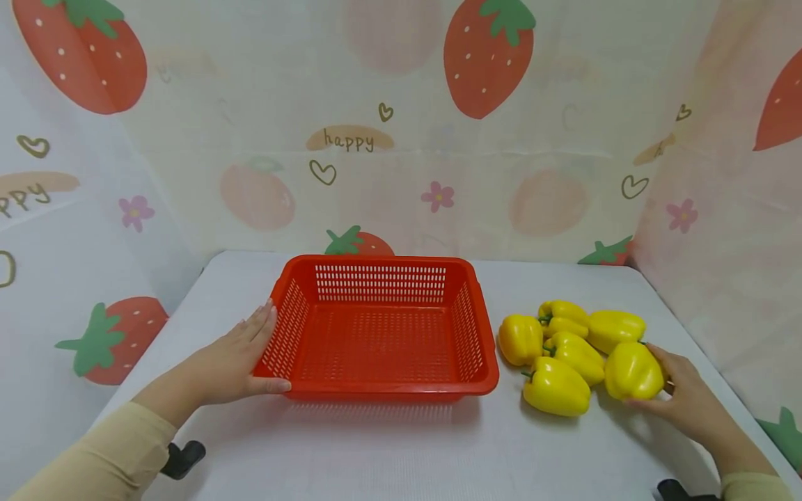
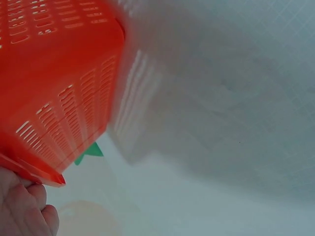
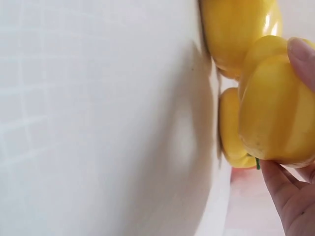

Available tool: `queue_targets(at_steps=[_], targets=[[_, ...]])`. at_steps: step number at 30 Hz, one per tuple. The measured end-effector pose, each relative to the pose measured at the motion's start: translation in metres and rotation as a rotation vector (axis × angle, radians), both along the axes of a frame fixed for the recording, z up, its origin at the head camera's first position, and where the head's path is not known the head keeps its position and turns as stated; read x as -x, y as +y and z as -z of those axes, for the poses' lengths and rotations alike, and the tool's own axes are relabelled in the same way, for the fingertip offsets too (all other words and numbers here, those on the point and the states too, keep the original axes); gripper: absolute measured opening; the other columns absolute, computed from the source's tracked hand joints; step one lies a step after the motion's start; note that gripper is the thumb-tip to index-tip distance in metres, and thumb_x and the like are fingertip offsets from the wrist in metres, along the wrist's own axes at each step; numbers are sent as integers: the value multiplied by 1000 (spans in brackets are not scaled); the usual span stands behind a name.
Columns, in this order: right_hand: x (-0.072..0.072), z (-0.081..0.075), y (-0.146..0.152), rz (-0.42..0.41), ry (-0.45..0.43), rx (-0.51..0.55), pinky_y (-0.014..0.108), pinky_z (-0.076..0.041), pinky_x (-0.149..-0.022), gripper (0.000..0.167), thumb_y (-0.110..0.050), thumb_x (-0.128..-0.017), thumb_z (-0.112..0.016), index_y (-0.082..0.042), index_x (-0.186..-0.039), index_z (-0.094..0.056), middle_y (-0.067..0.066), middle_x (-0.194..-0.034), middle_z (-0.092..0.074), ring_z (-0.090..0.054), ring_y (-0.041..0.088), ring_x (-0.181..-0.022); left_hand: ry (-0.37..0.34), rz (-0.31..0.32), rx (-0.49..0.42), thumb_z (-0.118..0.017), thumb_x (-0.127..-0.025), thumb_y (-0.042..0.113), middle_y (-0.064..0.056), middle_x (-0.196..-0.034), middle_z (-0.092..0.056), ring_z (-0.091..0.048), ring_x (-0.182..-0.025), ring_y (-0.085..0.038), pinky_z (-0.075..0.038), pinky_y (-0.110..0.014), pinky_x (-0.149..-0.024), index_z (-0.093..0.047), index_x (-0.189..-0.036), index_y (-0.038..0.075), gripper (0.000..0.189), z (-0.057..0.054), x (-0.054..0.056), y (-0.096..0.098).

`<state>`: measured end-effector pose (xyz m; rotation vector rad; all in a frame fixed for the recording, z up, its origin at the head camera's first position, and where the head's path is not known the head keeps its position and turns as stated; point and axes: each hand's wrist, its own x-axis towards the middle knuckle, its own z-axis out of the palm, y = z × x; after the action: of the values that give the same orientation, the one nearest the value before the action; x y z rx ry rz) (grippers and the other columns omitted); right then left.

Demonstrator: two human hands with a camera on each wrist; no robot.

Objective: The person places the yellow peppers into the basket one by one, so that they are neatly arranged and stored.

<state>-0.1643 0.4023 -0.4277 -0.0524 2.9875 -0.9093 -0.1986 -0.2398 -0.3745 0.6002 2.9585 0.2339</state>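
A red plastic basket [image 1: 376, 392] with slotted sides stands at the middle of the table, bare inside. My left hand [image 1: 228, 358] rests against its left side, fingers stretched along the rim and thumb at the front corner. In the left wrist view, fingers [image 2: 24, 206] touch the basket's rim [image 2: 37, 169]. At the right, my right hand [image 1: 686, 390] holds a yellow bell pepper [image 1: 633, 372] between thumb and fingers. The right wrist view shows this pepper [image 3: 278, 110] from the side, raised off the table. Several more yellow bell peppers [image 1: 557, 388] lie clustered just left of it.
The table has a white cover [image 1: 351, 452]. Behind it and at both sides hangs a curtain [image 1: 401, 202] printed with strawberries, hearts and flowers. Black wrist straps [image 1: 183, 459] show near both sleeves.
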Motion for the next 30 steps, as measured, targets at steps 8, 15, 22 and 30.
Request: queue_targets(at_steps=[8, 15, 22, 30], targets=[[2, -9, 2, -36, 122, -21, 62, -36, -82, 99, -29, -75, -76, 8, -142, -13, 36, -128, -24, -32, 48, -110, 0, -1, 10, -59, -67, 71, -18, -152, -6, -10, -137, -36, -20, -54, -106, -7, -145, -1, 118, -3, -1, 1], [9, -21, 1, -90, 201, -11, -3, -33, -75, 96, -26, -74, -77, 5, -143, -16, 32, -128, -28, -32, 42, -108, 6, 1, 32, -58, -68, 71, -18, -152, -7, -11, -137, -36, -19, -54, -106, -10, -145, -1, 117, -4, -1, 3], [19, -35, -9, -146, 285, 8, -8, -24, -76, 96, -21, -72, -79, 1, -144, -19, 27, -126, -31, -31, 24, -106, 36, 24, 82, -51, -67, 77, -19, -151, -8, -10, -138, -36, -17, -53, -107, -12, -145, -2, 117, -3, 1, 3], [31, -54, -25, -195, 301, 15, -7, -24, -78, 96, -20, -71, -80, 0, -144, -20, 26, -127, -32, -31, 24, -106, 34, 30, 93, -49, -67, 78, -19, -152, -8, -9, -138, -37, -17, -54, -107, -13, -144, -2, 118, -4, 1, 3]])
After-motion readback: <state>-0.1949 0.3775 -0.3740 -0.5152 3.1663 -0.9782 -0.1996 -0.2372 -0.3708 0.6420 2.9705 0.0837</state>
